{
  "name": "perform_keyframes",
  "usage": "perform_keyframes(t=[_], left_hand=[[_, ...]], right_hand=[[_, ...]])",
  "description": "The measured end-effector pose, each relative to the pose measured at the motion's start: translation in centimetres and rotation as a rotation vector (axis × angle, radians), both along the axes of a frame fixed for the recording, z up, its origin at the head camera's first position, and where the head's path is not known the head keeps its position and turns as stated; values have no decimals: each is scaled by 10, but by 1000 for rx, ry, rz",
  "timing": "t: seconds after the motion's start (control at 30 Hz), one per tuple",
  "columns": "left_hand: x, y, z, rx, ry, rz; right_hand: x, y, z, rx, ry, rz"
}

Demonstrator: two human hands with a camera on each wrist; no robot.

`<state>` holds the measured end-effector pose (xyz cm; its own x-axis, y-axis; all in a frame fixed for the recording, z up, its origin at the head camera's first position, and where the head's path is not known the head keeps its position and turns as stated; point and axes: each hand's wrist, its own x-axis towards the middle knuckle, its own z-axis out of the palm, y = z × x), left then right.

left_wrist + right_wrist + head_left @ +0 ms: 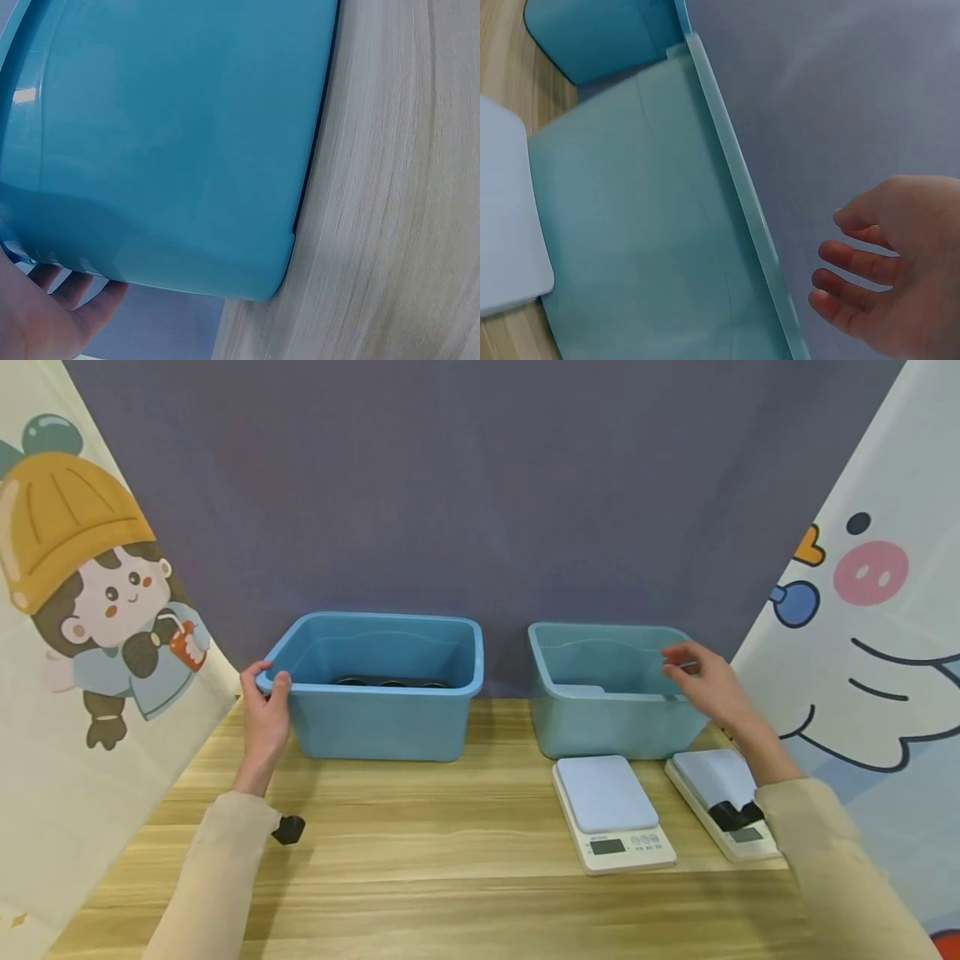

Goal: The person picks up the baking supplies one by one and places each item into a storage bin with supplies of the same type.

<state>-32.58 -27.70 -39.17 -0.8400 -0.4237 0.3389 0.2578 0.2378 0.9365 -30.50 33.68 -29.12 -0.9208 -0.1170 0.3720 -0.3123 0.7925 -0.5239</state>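
My left hand (pixel 264 714) grips the left front corner of a blue plastic bin (pixel 378 724), its thumb on the near side of the rim. In the left wrist view, fingers (pixel 103 306) curl beneath the rim of that bin. My right hand (pixel 705 681) hovers over the right end of a paler teal bin (pixel 618 731). Its fingers are loosely bent, and the right wrist view shows nothing between them. Dark things with round rims (pixel 392 682) lie in the blue bin, mostly hidden by its front wall. A pale flat thing (pixel 579 691) shows inside the teal bin.
A white kitchen scale (pixel 611 810) lies before the teal bin. A second scale (pixel 712 777) sits to its right, partly covered by my right arm. Both bins stand on a wooden table (pixel 420 852) against a grey backdrop (pixel 487 510), with printed panels at either side.
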Motion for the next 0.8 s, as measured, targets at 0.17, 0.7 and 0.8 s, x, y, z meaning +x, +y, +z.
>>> perform_keyframes(t=[0.17,0.7,0.8], left_hand=[[0,0,1,-6,4,5],[26,16,28,16,-20,-28],[28,16,29,14,-23,-24]], right_hand=[[0,17,-1,18,4,-51],[-6,72,-15,-5,-71,-212],[-7,78,-20,-10,-64,-228]])
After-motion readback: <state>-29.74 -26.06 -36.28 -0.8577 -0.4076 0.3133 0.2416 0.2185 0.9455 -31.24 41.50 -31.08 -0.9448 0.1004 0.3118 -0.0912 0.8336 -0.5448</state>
